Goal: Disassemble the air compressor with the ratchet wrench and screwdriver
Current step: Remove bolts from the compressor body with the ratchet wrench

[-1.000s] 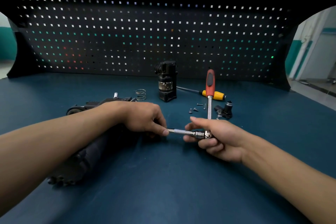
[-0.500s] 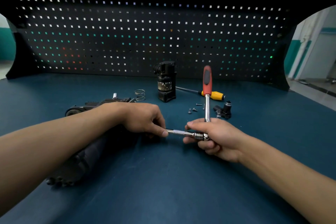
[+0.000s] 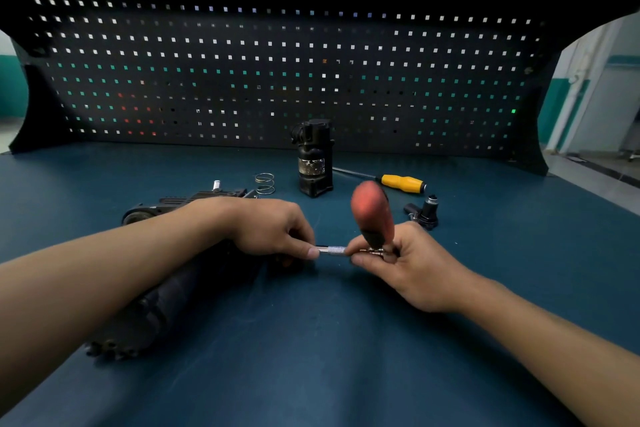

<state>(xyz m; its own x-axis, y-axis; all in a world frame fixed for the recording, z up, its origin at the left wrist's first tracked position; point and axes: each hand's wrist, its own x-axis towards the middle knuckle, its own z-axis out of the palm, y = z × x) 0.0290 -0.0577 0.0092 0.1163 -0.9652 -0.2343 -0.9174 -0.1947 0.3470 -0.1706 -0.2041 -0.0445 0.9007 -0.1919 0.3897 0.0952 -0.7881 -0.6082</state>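
The black air compressor body (image 3: 166, 302) lies on the blue bench under my left forearm. My left hand (image 3: 266, 229) grips its near end and steadies the silver extension bar (image 3: 334, 250) with its fingertips. My right hand (image 3: 401, 260) holds the ratchet wrench at its head. The wrench's red handle (image 3: 372, 215) points up toward me and is blurred. The yellow-handled screwdriver (image 3: 401, 183) lies further back on the bench.
A black cylinder part (image 3: 313, 159) stands upright at the back. A coil spring (image 3: 265, 183) and a small black fitting (image 3: 426, 213) lie on the bench. The black pegboard (image 3: 277, 80) closes the far side.
The ratchet's red handle has swung from pointing away along the bench to tilting up toward me. My right hand turned with it. My left hand stayed put.
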